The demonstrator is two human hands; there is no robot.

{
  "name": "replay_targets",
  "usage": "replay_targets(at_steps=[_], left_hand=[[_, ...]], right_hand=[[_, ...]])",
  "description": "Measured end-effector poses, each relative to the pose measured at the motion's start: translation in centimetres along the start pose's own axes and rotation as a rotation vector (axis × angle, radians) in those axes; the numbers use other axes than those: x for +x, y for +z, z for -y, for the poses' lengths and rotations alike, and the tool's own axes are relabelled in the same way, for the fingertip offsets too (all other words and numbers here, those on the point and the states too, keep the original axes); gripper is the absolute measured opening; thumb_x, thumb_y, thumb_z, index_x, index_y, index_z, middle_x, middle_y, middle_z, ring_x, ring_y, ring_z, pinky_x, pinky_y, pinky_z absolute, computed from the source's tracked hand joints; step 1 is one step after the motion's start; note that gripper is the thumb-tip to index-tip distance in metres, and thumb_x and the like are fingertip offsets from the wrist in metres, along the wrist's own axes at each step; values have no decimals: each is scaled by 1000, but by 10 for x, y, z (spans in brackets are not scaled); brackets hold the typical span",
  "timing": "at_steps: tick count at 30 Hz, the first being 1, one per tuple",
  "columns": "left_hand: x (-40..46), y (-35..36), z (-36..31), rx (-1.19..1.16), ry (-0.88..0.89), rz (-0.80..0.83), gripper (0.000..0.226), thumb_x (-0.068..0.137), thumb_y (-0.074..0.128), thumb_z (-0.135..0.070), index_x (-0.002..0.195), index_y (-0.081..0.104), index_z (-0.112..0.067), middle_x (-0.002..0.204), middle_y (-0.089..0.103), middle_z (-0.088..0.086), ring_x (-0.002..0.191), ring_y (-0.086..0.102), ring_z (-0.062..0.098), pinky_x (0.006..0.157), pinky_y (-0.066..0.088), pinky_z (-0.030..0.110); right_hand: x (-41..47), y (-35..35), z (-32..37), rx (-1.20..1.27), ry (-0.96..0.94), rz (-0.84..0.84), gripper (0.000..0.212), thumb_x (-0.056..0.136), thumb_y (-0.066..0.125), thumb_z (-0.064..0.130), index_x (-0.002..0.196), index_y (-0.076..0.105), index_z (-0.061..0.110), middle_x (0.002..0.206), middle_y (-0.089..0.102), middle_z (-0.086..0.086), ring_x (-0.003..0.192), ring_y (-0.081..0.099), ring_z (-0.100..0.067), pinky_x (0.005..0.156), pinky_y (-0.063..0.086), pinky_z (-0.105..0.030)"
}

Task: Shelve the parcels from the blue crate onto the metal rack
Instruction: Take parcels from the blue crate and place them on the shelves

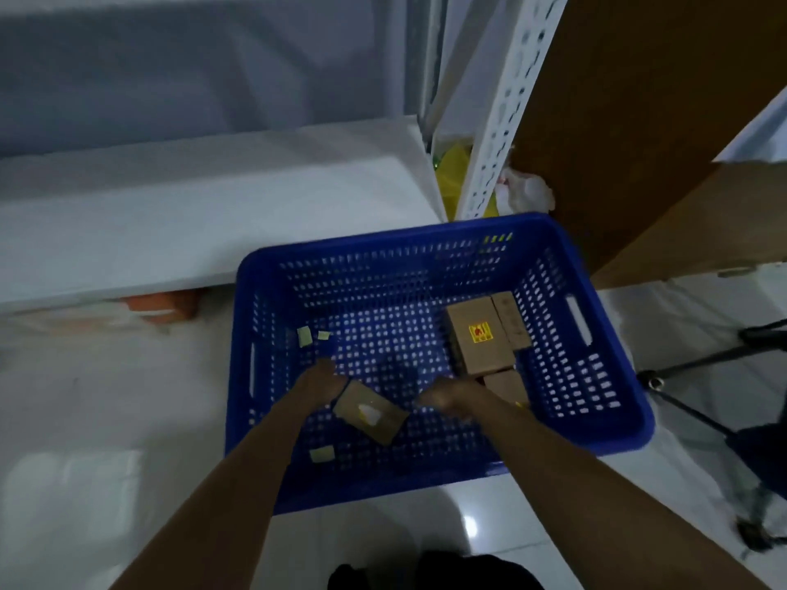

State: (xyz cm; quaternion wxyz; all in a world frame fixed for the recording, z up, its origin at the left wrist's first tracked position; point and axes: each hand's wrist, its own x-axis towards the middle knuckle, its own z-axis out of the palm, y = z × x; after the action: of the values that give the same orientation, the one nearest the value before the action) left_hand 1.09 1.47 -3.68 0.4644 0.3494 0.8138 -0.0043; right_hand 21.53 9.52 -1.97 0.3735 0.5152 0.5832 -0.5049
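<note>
A small brown parcel [369,413] with a white patch on its top sits tilted low inside the blue crate [613,423], toward the near wall. The left hand [317,387] grips it at its left end, fingers curled round the edge. The right hand [451,398] hovers just beside the parcel's right end; it is blurred, so I cannot tell whether its fingers are curled or straight.

At the right side of the crate lie 3 more cardboard parcels, touching one another: a parcel with a red and yellow label [479,338], a plain narrow parcel [511,319] against its far right side, and a third parcel [506,385] just nearer, partly hidden by the right wrist. 3 pale scraps [305,336] of paper or tape lie on the crate's perforated floor at the left.

The crate rests on a glossy white tiled floor [106,419]. Just behind it stands the metal rack: a white shelf [191,215] at the left and a white slotted upright [502,134] at the crate's far edge. Yellow and white plastic bags [451,181] sit behind the upright. A large brown cardboard box [639,121] leans at the right, and black tripod legs [690,368] stand on the floor beyond the crate's right wall.
</note>
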Motion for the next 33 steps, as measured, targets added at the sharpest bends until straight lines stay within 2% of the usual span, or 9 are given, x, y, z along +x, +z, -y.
replay_targets(at_steps=[3,5,9,13,18,21,23,28,33], left_hand=[[57,28,17,176,-37,155,54,101,40,-28,147,24,-4,152,30,9,101,53,21,81,42,31],[95,37,26,299,-73,242,34,101,39,-31,129,37,-12,115,48,-2,73,42,10,75,33,31],[153,44,35,318,-140,417,53,94,52,-37,137,42,-8,144,36,11,134,38,31,92,40,37],[175,58,29,234,-142,484,54,94,54,-28,140,39,-4,153,29,13,141,28,33,108,37,44],[177,58,34,223,4,170,35,90,60,-15,121,53,-3,107,56,11,89,58,27,73,48,36],[183,42,41,-7,1,48,21,88,66,-25,90,52,-10,83,54,8,66,50,20,65,44,35],[185,38,43,-214,-70,92,32,86,68,-36,93,52,-8,87,56,9,70,50,21,65,43,35],[170,36,23,-629,-79,86,54,83,71,-35,124,54,-5,109,59,11,93,55,25,75,45,33],[82,-20,-23,-893,-61,128,46,84,71,-26,124,52,-13,126,52,10,102,59,31,77,54,44]], right_hand=[[66,13,14,-177,-1,147,63,104,41,35,153,19,4,161,15,-15,143,27,-35,109,34,-42],[102,18,27,-265,-40,183,62,105,35,34,154,12,4,162,8,-15,145,21,-33,109,31,-39],[161,26,35,-241,-46,163,65,103,38,38,153,15,2,120,45,-17,126,36,-26,97,34,-39],[196,35,37,95,55,251,84,97,53,43,155,2,9,156,11,-29,139,26,-48,108,34,-54],[200,30,33,413,34,122,73,93,63,31,148,25,4,142,37,-22,128,44,-42,90,50,-43],[200,4,28,507,-63,-58,38,91,64,21,124,50,6,118,55,-11,101,58,-25,74,53,-30],[197,-17,23,565,-97,-159,22,90,65,17,109,59,8,98,58,-6,80,57,-17,62,50,-25],[171,-53,13,775,-176,-378,53,81,78,17,126,55,1,101,63,-10,79,61,-19,64,53,-30],[69,-73,23,904,-229,-355,57,83,77,25,131,52,7,119,62,-12,95,63,-26,62,55,-36]])
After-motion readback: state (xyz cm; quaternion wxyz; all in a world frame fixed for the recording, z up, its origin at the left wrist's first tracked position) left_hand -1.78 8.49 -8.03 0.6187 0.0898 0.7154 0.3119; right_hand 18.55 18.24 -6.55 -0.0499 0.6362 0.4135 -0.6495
